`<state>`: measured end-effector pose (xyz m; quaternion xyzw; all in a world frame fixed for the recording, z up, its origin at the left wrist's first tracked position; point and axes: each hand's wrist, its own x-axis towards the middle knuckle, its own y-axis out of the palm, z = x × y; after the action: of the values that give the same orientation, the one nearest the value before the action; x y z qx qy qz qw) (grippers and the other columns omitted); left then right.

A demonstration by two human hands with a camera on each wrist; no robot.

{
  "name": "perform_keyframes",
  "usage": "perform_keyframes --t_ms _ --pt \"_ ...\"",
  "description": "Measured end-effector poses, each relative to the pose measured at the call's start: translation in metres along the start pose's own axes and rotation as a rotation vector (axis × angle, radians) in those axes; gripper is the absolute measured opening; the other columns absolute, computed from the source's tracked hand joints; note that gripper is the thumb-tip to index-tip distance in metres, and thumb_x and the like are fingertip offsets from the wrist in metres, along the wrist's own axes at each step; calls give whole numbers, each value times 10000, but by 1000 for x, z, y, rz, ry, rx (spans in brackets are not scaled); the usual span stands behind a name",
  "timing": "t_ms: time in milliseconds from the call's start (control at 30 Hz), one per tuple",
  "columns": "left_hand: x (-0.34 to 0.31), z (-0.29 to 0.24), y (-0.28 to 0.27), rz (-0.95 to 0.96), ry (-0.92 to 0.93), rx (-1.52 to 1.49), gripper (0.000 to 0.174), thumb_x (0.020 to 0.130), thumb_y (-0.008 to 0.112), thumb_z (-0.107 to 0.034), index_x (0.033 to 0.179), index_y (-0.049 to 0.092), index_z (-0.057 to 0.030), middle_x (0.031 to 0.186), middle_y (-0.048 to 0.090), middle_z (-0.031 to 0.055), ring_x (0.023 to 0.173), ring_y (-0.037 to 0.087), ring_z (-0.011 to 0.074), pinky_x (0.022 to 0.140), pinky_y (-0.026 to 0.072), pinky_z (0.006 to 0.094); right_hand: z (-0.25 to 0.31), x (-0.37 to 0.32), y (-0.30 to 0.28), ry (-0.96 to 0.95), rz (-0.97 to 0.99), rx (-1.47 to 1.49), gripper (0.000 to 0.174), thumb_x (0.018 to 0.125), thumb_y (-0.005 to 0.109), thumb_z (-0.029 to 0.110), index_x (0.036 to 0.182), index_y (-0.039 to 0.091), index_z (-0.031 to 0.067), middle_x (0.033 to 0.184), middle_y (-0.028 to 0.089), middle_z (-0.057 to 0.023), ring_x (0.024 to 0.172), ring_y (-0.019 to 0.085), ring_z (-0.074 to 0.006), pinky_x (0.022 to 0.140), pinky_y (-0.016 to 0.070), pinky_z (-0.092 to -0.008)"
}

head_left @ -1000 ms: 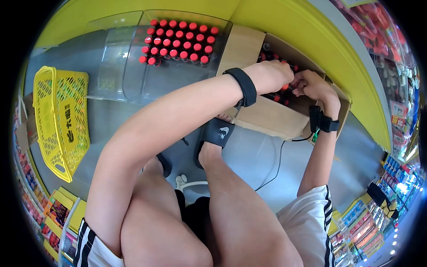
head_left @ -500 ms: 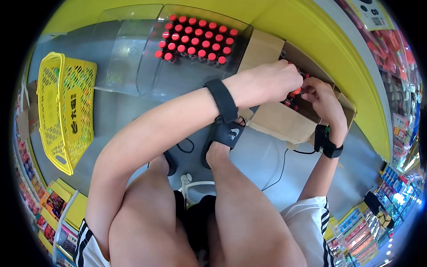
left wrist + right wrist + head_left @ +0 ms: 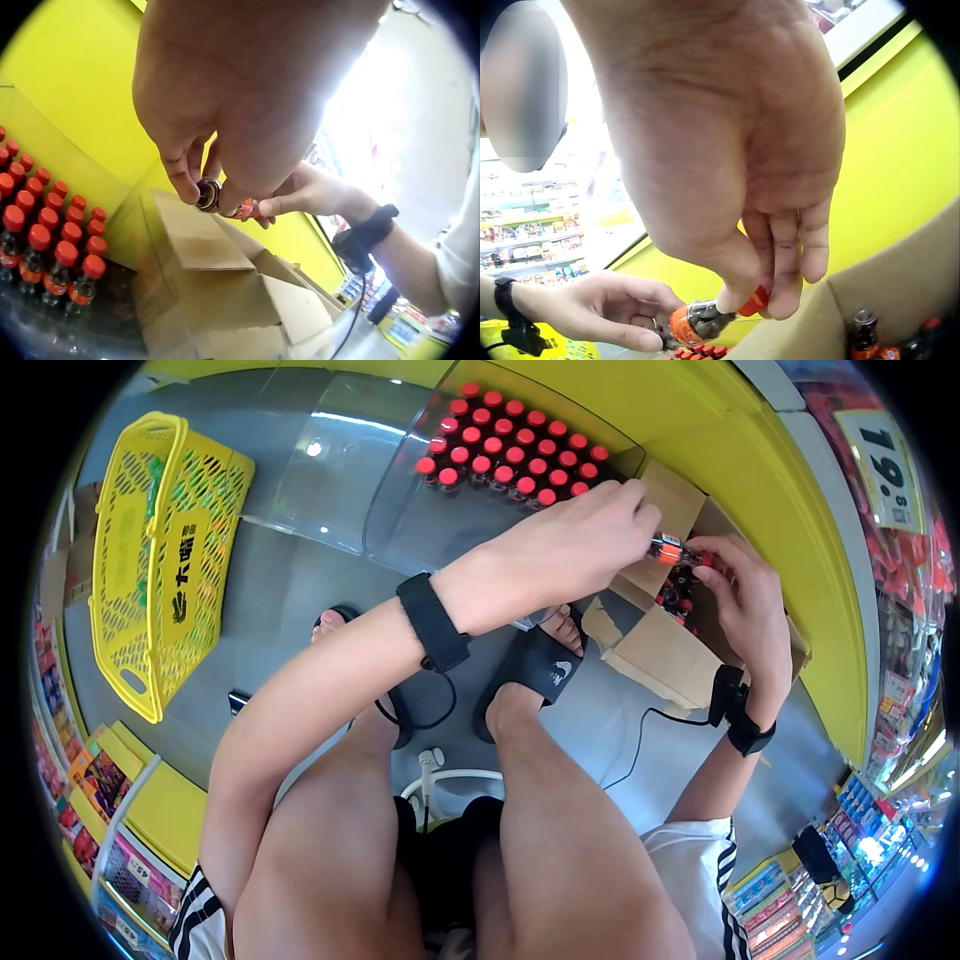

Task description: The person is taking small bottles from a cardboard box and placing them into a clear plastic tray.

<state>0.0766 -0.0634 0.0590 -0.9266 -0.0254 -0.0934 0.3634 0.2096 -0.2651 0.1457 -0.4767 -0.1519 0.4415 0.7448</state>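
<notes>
A small dark soda bottle (image 3: 668, 550) with an orange-red label lies sideways between my two hands, over the cardboard box (image 3: 665, 657). My left hand (image 3: 565, 545) grips its base end; the base shows between thumb and fingers in the left wrist view. My right hand (image 3: 748, 605) pinches the red cap (image 3: 756, 301) between thumb and fingers. More bottles (image 3: 677, 592) lie inside the box, partly hidden by my right hand. To the left, several rows of upright red-capped bottles (image 3: 515, 455) stand in a clear plastic bin (image 3: 385, 545).
A yellow shopping basket (image 3: 170, 560) stands on the floor at the left. The box's open flaps (image 3: 202, 236) stick out towards the bin. A yellow panel (image 3: 770, 490) runs behind the box. A black cable (image 3: 640, 745) hangs from my right wrist.
Both hands have come up from inside the box, and the bottle now shows between them. The head view has turned, so the bin and basket appear further right.
</notes>
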Motion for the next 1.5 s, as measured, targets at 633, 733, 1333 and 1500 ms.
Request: perform_keyframes --t_ms 633,733,1333,1500 --pt "-77 70 -31 -163 -231 56 353 928 815 -118 1259 736 -23 1117 658 153 974 702 380 845 590 476 65 62 95 -42 -101 -149 200 957 722 42 1146 783 21 1058 733 -167 988 714 -407 852 563 -492" --pt "-84 80 -26 -143 -289 54 356 916 821 -113 1254 743 -35 1107 668 151 983 705 390 851 592 483 69 70 106 -58 -88 -159 196 961 731 52 1147 788 27 1075 731 -160 990 720 -399 854 571 -493" --pt "-112 112 6 -133 -626 11 275 887 849 -125 1142 821 -26 991 755 246 945 729 475 834 600 534 102 99 170 -206 -16 -120 161 894 730 -12 1051 766 -8 1056 708 -196 890 749 -418 769 610 -505" --pt "-109 114 5 -119 -709 -2 254 874 861 -127 1066 804 31 916 759 270 910 742 484 821 605 534 98 105 185 -245 -9 -121 148 872 732 -25 1016 763 -15 1051 712 -203 877 747 -423 757 609 -510"
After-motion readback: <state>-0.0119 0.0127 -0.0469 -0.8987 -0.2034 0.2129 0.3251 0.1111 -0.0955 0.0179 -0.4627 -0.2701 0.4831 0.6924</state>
